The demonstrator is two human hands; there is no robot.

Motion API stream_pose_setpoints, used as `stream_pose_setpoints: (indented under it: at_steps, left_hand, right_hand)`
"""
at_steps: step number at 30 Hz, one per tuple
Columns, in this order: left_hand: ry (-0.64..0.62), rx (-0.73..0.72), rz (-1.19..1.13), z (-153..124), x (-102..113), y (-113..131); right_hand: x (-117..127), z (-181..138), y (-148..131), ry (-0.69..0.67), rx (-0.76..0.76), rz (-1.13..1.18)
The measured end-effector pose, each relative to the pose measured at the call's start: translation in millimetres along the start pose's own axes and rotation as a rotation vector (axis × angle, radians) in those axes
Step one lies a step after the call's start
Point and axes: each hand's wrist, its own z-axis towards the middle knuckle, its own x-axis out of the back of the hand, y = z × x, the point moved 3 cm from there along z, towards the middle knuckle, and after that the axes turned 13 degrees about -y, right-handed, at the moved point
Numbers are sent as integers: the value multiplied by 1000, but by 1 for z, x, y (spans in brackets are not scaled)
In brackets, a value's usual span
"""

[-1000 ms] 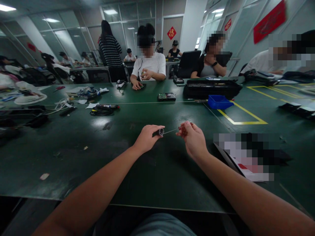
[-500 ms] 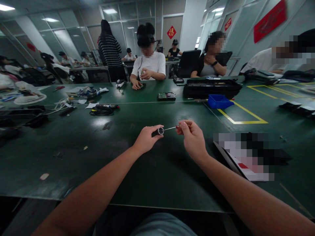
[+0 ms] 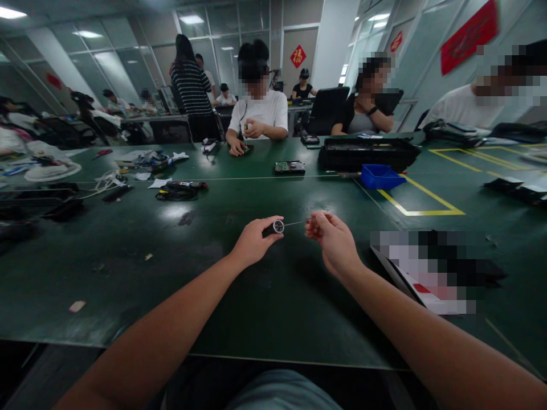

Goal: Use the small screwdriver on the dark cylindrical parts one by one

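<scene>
"What's in the containers?"

"The blue bin [image 3: 382, 177] sits just in front of the long black case [image 3: 370, 156] on the far part of the tabletop [image 3: 256, 307]; I can't make out the contents of either."

"What else is unclear?"

"A blurred patch covers most of a flat pale thing [image 3: 411, 279] to my right."

"And your hands?"

"My left hand [image 3: 252, 242] grips a black tube [image 3: 273, 228], and my right hand [image 3: 335, 239] pinches a screwdriver [image 3: 294, 223]. Its shaft spans the gap between them to the tube's round end; whether it goes inside, I can't tell."
</scene>
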Motion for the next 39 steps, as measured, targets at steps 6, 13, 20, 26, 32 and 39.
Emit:
stream_pose_setpoints:
  at_steps: [6,13,20,26,32,39]
  left_hand:
    - [-4,-7,18,-1,0,-1]
    - [-10,-8,36,-1,0,-2]
    - [-4,-16,57,-2,0,-2]
    - [-1,-22,43,-2,0,-6]
    - [11,-14,25,-1,1,-6]
    - [-1,-18,33,-2,0,-6]
  right_hand:
    - [-2,-2,-4,-24,115,-193]
    - [-2,-6,-10,-41,175,-256]
    - [-4,-15,-28,-35,185,-640]
    - [-6,-15,-27,-60,256,-705]
    - [-10,-17,-26,-177,313,-655]
    - [-9,-16,-24,-167,226,-685]
